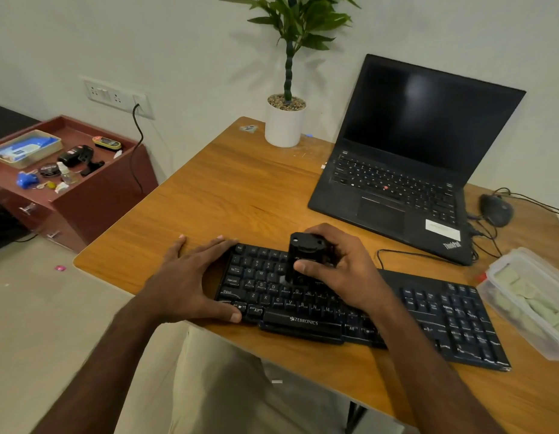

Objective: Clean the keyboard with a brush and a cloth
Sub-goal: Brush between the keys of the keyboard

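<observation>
Laptop (pixel 406 170) behind keyboard (pixel 444 314), mouse (pixel 496 209), plastic box (pixel 532 305) right

Left hand (pixel 190 277) flat, fingers straight; right hand (pixel 344 270) curled, gripping.

I see my left hand (pixel 190 277) lying flat against the left end of the black keyboard (pixel 350 308) on the counter (pixel 240 189). My right hand (pixel 341 267) grips a black brush (pixel 303 258) upright on the keys. A laptop (pixel 406 158) stands open behind.

Black keyboard (pixel 428 311), orange-brown wood-grain table (pixel 240 189), white pot (pixel 284 126).
</observation>
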The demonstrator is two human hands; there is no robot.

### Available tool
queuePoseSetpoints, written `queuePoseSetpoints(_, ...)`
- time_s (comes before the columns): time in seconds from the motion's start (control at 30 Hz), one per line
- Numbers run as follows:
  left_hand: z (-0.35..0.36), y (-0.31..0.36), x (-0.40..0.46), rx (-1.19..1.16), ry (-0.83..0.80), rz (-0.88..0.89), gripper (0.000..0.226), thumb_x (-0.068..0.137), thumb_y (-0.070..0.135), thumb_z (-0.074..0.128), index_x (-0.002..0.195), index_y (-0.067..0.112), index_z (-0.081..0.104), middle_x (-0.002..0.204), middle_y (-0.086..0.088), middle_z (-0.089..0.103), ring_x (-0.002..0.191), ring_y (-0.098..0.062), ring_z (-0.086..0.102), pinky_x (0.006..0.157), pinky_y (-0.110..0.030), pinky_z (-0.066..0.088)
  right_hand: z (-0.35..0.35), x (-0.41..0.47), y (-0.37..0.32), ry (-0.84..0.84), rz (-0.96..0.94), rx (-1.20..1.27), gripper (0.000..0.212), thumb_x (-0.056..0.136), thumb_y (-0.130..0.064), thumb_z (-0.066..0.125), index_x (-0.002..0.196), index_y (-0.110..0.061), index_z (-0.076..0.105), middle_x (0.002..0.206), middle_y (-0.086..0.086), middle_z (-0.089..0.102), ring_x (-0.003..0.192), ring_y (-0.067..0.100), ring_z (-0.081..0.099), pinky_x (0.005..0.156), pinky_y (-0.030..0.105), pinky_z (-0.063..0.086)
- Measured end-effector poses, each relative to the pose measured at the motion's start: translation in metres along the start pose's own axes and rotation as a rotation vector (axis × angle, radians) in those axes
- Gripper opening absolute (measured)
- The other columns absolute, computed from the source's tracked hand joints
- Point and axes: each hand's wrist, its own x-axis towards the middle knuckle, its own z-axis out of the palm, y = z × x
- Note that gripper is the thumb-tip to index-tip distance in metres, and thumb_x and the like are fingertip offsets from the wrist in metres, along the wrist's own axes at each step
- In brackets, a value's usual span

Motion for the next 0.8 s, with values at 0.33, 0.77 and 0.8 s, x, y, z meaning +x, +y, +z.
queuePoseSetpoints(0.33, 0.001, -0.001, 0.0, -0.026, 0.013, 0.005, 0.131, 0.044, 0.102, 0.055, 0.155, 0.047, 0.009, 0.164, 0.011, 0.02, 0.149, -0.003, 0.013, 0.123, -0.045, -0.013, 0.036, 0.016, -0.009, 0.122, -0.101, 0.177, 0.024, 0.083, -0.004, 0.078, 0.103, -0.008, 0.066, 0.093, -0.003, 0.063, 0.086, 0.013, 0.063, 0.074, 0.027, 0.054)
queuePoseSetpoints(0.77, 0.001, -0.002, 0.0, -0.022, 0.003, 0.001, 0.13, 0.045, 0.101, 0.055, 0.154, 0.049, 0.007, 0.164, 0.011, 0.018, 0.148, -0.002, 0.011, 0.123, -0.046, -0.012, 0.002, 0.007, -0.008, 0.08, -0.041, 0.177, 0.022, 0.084, -0.01, 0.078, 0.102, -0.015, 0.067, 0.095, 0.0, 0.064, 0.092, 0.027, 0.065, 0.077, 0.035, 0.058)
queuePoseSetpoints(0.8, 0.001, -0.001, 0.0, -0.023, 0.003, 0.002, 0.13, 0.045, 0.101, 0.056, 0.153, 0.049, 0.007, 0.164, 0.01, 0.019, 0.146, 0.0, 0.011, 0.123, -0.046, -0.013, 0.007, 0.01, -0.01, 0.096, -0.057, 0.21, 0.022, 0.084, -0.008, 0.078, 0.102, -0.013, 0.067, 0.095, 0.004, 0.064, 0.093, 0.03, 0.065, 0.079, 0.037, 0.059)
